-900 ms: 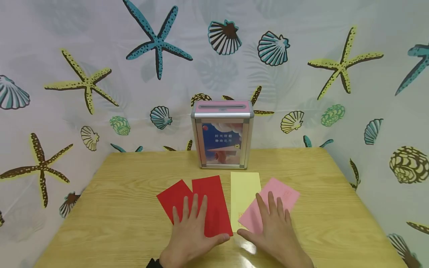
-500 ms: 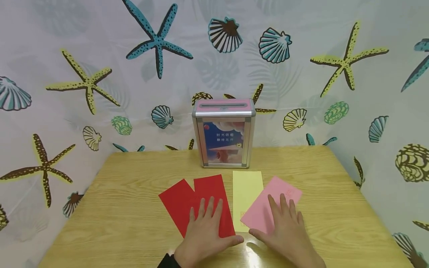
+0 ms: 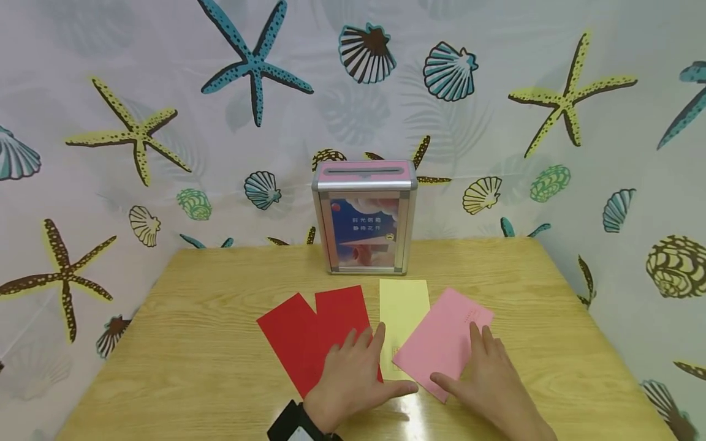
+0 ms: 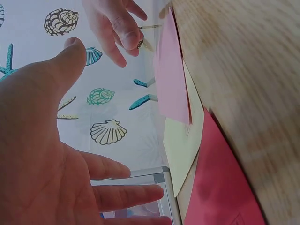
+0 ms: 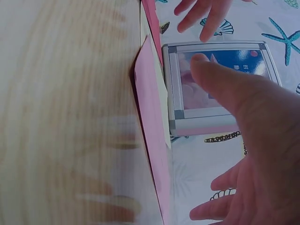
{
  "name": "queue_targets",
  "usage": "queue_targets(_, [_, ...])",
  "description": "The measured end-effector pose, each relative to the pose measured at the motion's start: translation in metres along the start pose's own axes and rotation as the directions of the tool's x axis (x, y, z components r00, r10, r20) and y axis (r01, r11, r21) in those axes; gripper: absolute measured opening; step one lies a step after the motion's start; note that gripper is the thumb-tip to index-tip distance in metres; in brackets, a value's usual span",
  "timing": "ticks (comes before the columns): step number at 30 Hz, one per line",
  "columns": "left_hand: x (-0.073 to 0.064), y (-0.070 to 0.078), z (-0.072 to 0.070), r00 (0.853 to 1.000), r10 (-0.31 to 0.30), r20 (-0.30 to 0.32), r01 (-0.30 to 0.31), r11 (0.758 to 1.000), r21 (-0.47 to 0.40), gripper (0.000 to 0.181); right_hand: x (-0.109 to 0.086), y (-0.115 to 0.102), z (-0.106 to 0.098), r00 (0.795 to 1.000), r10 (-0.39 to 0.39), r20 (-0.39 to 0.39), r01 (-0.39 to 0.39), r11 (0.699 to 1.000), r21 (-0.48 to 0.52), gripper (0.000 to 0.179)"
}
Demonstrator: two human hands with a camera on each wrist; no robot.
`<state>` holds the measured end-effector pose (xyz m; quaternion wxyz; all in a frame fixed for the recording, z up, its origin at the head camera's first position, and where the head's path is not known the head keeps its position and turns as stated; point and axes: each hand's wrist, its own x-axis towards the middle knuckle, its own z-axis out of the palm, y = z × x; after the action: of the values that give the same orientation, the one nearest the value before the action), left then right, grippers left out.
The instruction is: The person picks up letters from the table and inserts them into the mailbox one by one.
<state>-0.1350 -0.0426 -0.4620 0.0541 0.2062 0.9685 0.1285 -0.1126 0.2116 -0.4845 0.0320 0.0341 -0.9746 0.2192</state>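
Observation:
Two red envelopes (image 3: 292, 331) lie overlapping on the table, with a pale yellow envelope (image 3: 402, 312) to their right. A pink envelope (image 3: 441, 340) partly covers the yellow one. My left hand (image 3: 353, 376) hovers over the lower part of the red envelopes, thumb spread to the right, holding nothing. My right hand (image 3: 491, 383) hangs at the right lower edge of the pink envelope, thumb out to the left, also holding nothing. Both wrist views show the hands raised off the tabletop, fingers spread, with the pink envelope (image 5: 151, 112) flat on the table in the right wrist view.
A silver-framed box (image 3: 364, 220) with a pink top and a slot stands at the table's back edge, behind the envelopes. The wooden table (image 3: 193, 343) meets a cloth backdrop (image 3: 496, 49) printed with starfish and shells at the back and sides.
Both hands have shifted to the right relative to the envelopes. My right hand has moved off most of the pink envelope, and my left hand off the left red envelope.

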Motion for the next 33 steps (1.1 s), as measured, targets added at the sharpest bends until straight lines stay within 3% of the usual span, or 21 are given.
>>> queue_targets(7, [0.011,0.009,0.0,0.998,0.064,0.005,-0.064,0.995,0.077,0.113,-0.003,0.009,-0.007,0.999,0.044,0.02,-0.043,0.998,-0.051,0.122])
queue_targets(12, [0.015,0.015,0.002,0.994,0.108,0.004,-0.108,0.992,0.066,0.106,-0.003,0.014,-0.009,0.999,0.042,0.017,-0.04,0.996,-0.083,0.118])
queue_targets(21, [0.025,0.018,0.007,0.979,0.206,-0.011,-0.204,0.974,0.094,0.062,0.004,0.01,-0.004,0.998,0.06,0.011,-0.059,0.996,-0.072,0.102])
queue_targets(27, [0.03,0.024,0.008,0.977,0.208,-0.041,-0.206,0.977,0.053,0.052,0.008,0.008,0.0,0.995,0.104,-0.007,-0.104,0.993,-0.049,0.089])
queue_targets(33, [0.034,0.028,0.012,0.983,0.173,-0.067,-0.172,0.985,0.026,0.041,0.016,0.009,0.004,0.986,0.169,-0.005,-0.168,0.985,0.041,0.051])
